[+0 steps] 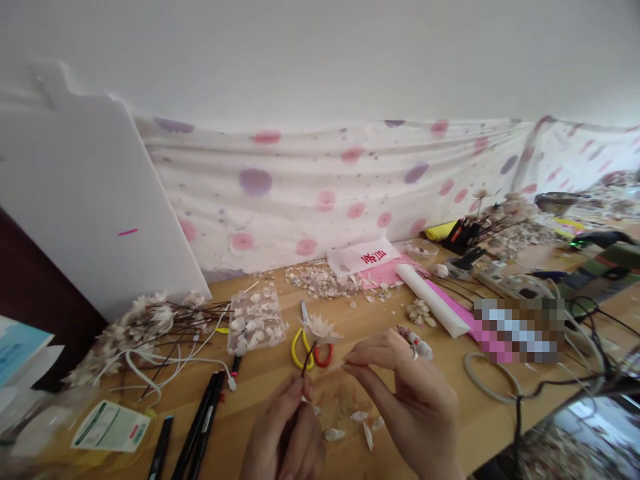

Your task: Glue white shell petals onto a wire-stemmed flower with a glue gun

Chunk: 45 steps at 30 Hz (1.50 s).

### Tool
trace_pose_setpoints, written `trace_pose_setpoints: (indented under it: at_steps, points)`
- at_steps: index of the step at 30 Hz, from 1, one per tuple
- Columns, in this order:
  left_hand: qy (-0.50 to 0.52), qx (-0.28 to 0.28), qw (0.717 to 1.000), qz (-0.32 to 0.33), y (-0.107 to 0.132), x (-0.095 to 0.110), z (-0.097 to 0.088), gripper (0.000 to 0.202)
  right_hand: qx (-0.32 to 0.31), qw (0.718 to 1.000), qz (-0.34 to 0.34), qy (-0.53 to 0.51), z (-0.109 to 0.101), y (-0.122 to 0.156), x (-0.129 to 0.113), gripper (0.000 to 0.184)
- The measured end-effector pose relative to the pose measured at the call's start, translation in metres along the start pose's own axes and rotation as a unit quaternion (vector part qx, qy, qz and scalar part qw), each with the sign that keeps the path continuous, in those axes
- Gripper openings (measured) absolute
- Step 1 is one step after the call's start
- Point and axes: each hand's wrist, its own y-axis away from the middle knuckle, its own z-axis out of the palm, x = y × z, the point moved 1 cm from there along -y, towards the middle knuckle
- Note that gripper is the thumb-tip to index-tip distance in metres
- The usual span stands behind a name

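Note:
My left hand (pixel 289 427) is closed around the thin dark stem (pixel 309 360) of a pale flower (pixel 320 329), which stands upright above the fingertips. To the right, my right hand (pixel 407 397) has thumb and forefinger pinched together, a little apart from the blossom. Whatever lies in that pinch is too small to make out. Behind the flower rest scissors (pixel 301 352) with one yellow and one red handle loop, partly covered by it. Several loose pale petals (pixel 334 435) lie on the wooden table (pixel 345 460) between my hands.
On the left are a clear box (pixel 256 323) of petals, bundled stemmed flowers (pixel 150 320), white cables (pixel 190 360) and black pens (pixel 203 420). A petal heap (pixel 325 281), white roll (pixel 433 300), glue tube (pixel 419 343) and looped cable (pixel 493 377) lie behind and right.

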Motion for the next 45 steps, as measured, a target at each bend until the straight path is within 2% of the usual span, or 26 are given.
trace_pose_setpoints:
  at_steps: [4,11,20,30,34,37,45]
  points:
    - [-0.028,-0.003,0.999,0.023,0.002,0.000,0.002,0.024,-0.002,0.999,-0.012,0.039,0.000,0.001,0.000,0.023]
    - [-0.037,0.017,0.998,0.044,0.004,-0.006,0.003,0.026,0.036,0.990,-0.005,0.137,0.007,0.003,0.002,0.016]
    - [-0.047,0.031,0.998,0.035,0.007,-0.005,0.002,0.026,0.026,0.991,0.021,0.128,0.016,0.002,0.005,0.016]
    - [-0.032,0.010,0.998,0.047,0.004,-0.011,-0.008,0.027,0.040,0.985,-0.010,0.170,0.020,-0.002,0.006,0.017]
    - [-0.027,0.032,0.998,0.051,0.004,-0.013,-0.008,0.024,0.041,0.980,-0.030,0.191,0.020,-0.002,0.007,0.019]
    - [-0.036,0.023,0.998,0.053,0.003,-0.012,-0.006,0.025,0.040,0.978,-0.037,0.202,0.020,-0.002,0.008,0.019]
    - [-0.036,0.041,0.997,0.046,0.002,-0.016,-0.008,0.029,0.029,0.979,-0.027,0.198,0.018,-0.002,0.006,0.016]
